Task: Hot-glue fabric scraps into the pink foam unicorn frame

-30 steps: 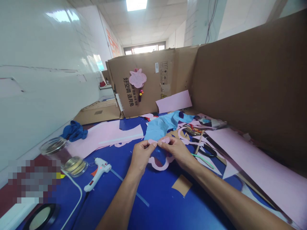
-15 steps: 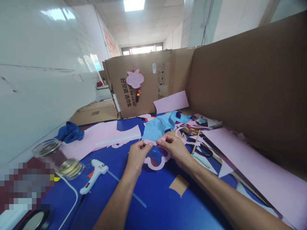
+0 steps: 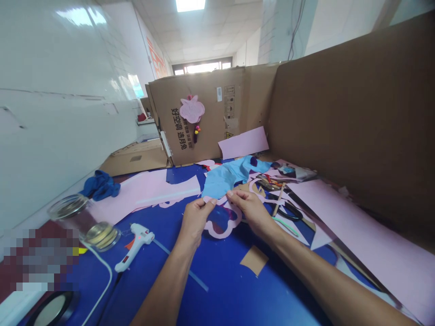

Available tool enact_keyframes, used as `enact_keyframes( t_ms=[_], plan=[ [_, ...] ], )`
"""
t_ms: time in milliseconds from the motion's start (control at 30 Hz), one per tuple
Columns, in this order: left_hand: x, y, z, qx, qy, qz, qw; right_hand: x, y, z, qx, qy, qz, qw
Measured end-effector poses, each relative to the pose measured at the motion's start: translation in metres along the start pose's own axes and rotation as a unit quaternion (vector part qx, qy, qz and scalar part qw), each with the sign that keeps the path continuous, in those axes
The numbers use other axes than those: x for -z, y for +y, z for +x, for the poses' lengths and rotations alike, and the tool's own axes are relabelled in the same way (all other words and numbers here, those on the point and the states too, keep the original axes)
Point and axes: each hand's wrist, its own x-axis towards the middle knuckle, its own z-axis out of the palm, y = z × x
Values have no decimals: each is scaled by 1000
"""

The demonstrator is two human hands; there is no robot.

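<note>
My left hand (image 3: 195, 222) and my right hand (image 3: 248, 210) both pinch the top of a pink foam cut-out (image 3: 217, 234), a scalloped, flower-like ring. Its upper part is hidden behind my fingers. The blue table surface shows through the ring's opening. A light blue foam sheet (image 3: 220, 179) lies just beyond my hands, close to my fingertips. Beyond my right hand lies a curved pink foam strip (image 3: 254, 186).
A hot glue gun (image 3: 136, 246) with its white cord lies left of my hands, near a glass jar (image 3: 84, 222) and a blue cloth (image 3: 100, 185). Black-handled scissors (image 3: 288, 210) and pink foam sheets (image 3: 360, 226) lie right. Cardboard walls (image 3: 340, 113) stand behind.
My hands have drawn slightly apart along the ring's top edge, with the right hand further right. The view has shifted slightly.
</note>
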Motion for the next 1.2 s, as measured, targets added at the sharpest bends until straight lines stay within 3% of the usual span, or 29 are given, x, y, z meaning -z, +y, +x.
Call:
enact_keyframes(
  t_ms=[267,533,1200],
  plan=[
    [2,-3,2,-14,31,-2,999,0,0,-2,9,5,-14,1000],
    [2,0,1,-18,51,-30,998,0,4,-1,7,-47,-48,998],
    [7,4,7,-31,82,-72,994,3,6,1,0,-29,-70,997]
  ],
)
